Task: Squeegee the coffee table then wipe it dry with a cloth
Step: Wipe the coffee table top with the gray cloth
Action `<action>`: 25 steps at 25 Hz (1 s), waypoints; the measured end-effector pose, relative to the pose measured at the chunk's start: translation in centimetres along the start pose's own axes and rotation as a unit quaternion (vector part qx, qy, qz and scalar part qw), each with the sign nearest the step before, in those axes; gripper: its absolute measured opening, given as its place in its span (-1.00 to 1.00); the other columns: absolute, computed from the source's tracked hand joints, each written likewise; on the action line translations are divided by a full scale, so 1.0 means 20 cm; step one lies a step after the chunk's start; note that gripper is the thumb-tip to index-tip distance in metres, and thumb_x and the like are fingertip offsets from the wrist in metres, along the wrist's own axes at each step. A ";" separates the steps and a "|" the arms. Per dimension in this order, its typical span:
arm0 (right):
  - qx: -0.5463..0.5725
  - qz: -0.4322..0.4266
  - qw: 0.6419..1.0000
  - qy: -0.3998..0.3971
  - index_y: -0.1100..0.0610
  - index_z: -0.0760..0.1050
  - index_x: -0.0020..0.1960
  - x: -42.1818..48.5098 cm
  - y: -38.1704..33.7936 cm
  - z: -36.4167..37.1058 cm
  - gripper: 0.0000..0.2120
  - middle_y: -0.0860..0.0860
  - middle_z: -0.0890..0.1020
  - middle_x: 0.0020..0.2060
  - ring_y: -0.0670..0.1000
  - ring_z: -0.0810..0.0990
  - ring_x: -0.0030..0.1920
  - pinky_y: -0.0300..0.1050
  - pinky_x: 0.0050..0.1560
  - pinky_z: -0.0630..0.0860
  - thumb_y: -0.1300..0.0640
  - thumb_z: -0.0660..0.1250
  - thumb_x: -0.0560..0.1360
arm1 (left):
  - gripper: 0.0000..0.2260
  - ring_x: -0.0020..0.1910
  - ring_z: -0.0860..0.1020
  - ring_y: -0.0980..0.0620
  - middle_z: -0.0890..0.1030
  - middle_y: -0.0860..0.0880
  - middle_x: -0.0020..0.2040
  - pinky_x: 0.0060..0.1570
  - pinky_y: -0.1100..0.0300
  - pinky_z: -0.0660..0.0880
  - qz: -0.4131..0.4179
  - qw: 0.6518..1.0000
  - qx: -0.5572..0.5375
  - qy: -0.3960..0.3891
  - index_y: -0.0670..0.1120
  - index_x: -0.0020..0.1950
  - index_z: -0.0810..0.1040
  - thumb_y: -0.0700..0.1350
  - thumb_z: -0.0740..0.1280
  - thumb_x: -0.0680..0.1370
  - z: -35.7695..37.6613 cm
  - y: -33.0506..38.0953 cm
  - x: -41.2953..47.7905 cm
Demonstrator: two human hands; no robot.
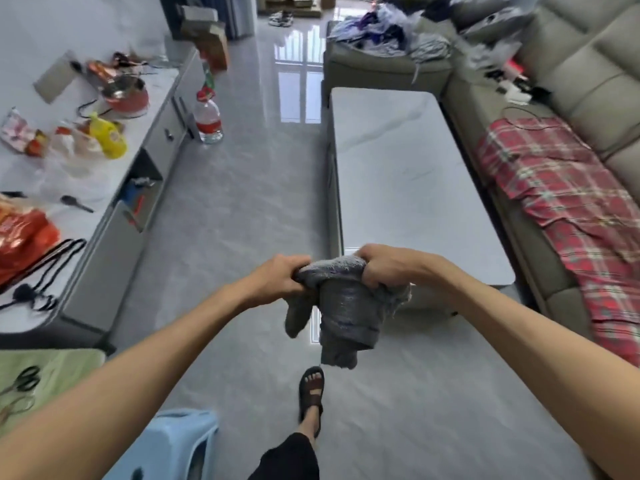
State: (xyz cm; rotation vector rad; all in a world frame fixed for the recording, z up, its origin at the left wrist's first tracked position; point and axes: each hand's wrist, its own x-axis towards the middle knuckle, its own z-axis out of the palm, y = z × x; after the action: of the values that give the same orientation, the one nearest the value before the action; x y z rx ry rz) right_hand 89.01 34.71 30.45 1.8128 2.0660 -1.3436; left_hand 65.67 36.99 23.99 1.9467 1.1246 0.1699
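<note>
A grey cloth (341, 313) hangs bunched between both hands, in the air above the floor just before the near end of the coffee table (408, 174). My left hand (277, 277) grips its left end. My right hand (384, 265) grips its right end, with the fingers curled into the fabric. The table is long, with a pale marble-look top that stretches away from me. No squeegee is in view.
A beige sofa (581, 98) with a red plaid blanket (571, 209) runs along the table's right side. A cluttered TV cabinet (114, 216) lines the left wall, a water bottle (207, 121) on the floor beside it. A blue stool (166, 445) stands near my sandalled foot (311, 389).
</note>
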 end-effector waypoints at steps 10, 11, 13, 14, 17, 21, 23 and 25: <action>0.348 0.079 0.930 0.087 0.09 0.66 -0.05 0.13 0.88 -0.36 -0.62 0.02 0.73 -0.10 0.01 0.70 -0.07 -0.20 -0.06 0.58 -0.19 0.47 0.35 | -0.81 -0.15 0.58 0.00 0.64 0.02 -0.17 -0.11 0.10 0.51 0.033 0.989 0.091 -0.113 0.10 -0.12 0.55 0.04 0.43 0.29 -0.11 0.50 1.20; 0.392 0.087 0.912 0.085 0.12 0.65 -0.02 0.16 0.95 -0.41 -0.58 0.06 0.73 -0.09 0.05 0.70 -0.06 -0.19 -0.07 0.59 -0.20 0.49 0.33 | -0.80 -0.12 0.60 -0.01 0.66 0.02 -0.13 -0.08 0.11 0.53 0.029 0.991 0.089 -0.096 0.10 -0.07 0.57 0.02 0.45 0.33 -0.11 0.52 1.31; 0.470 0.112 0.872 0.083 0.19 0.64 0.04 0.25 1.14 -0.47 -0.51 0.13 0.72 -0.06 0.14 0.70 -0.03 -0.08 -0.01 0.61 -0.17 0.52 0.31 | -0.80 -0.05 0.63 -0.03 0.68 -0.02 -0.06 0.02 0.10 0.56 0.007 0.998 0.045 -0.045 0.01 0.01 0.59 -0.05 0.45 0.41 -0.04 0.52 1.51; 0.505 0.130 0.849 0.087 0.21 0.63 0.06 0.29 1.24 -0.47 -0.51 0.15 0.71 -0.05 0.15 0.70 -0.03 -0.05 -0.01 0.62 -0.14 0.51 0.32 | -0.80 -0.02 0.63 -0.04 0.68 -0.05 -0.03 0.06 0.07 0.56 -0.017 0.999 0.016 -0.022 -0.04 0.04 0.59 -0.07 0.45 0.44 0.03 0.51 1.60; 0.576 0.204 0.779 0.143 0.24 0.62 0.08 0.45 1.58 -0.45 -0.64 0.14 0.72 -0.10 0.12 0.71 -0.08 -0.12 -0.17 0.61 0.00 0.47 0.42 | -0.82 0.02 0.62 -0.08 0.67 -0.11 0.02 0.15 0.01 0.54 -0.124 0.991 -0.053 -0.014 -0.10 0.07 0.58 -0.15 0.41 0.48 0.24 0.43 1.87; 0.425 0.315 0.808 0.259 0.24 0.58 -0.05 0.73 2.18 -0.65 -0.76 0.08 0.67 -0.11 0.11 0.64 -0.05 -0.04 0.00 0.55 0.06 0.42 0.43 | -0.88 -0.03 0.59 -0.04 0.67 -0.05 -0.03 0.04 0.06 0.51 -0.227 0.969 -0.093 -0.013 -0.03 0.01 0.57 -0.14 0.38 0.48 0.53 0.33 2.25; 0.255 0.333 0.859 0.293 0.08 0.51 -0.18 0.86 2.45 -0.83 -0.84 0.08 0.60 -0.17 0.13 0.58 -0.10 -0.10 -0.12 0.42 -0.01 0.35 0.43 | -0.85 0.04 0.60 -0.05 0.65 -0.05 0.01 0.00 0.09 0.49 -0.250 0.965 -0.081 -0.015 -0.04 0.06 0.57 -0.12 0.36 0.50 0.67 0.29 2.43; 0.102 0.329 0.885 0.314 0.03 0.54 -0.23 0.99 2.69 -0.97 -0.78 0.14 0.63 -0.21 0.22 0.60 -0.14 -0.08 -0.21 0.36 -0.07 0.25 0.47 | -0.82 0.09 0.58 -0.04 0.63 -0.03 0.07 0.03 0.09 0.50 -0.269 0.960 -0.075 -0.002 -0.05 0.10 0.56 -0.10 0.34 0.51 0.77 0.24 2.60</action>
State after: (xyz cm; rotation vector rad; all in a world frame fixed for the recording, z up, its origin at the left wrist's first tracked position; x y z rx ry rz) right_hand 136.98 57.53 1.70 2.9634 1.2368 -0.8612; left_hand 106.69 66.14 3.40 1.4478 1.5459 -0.0427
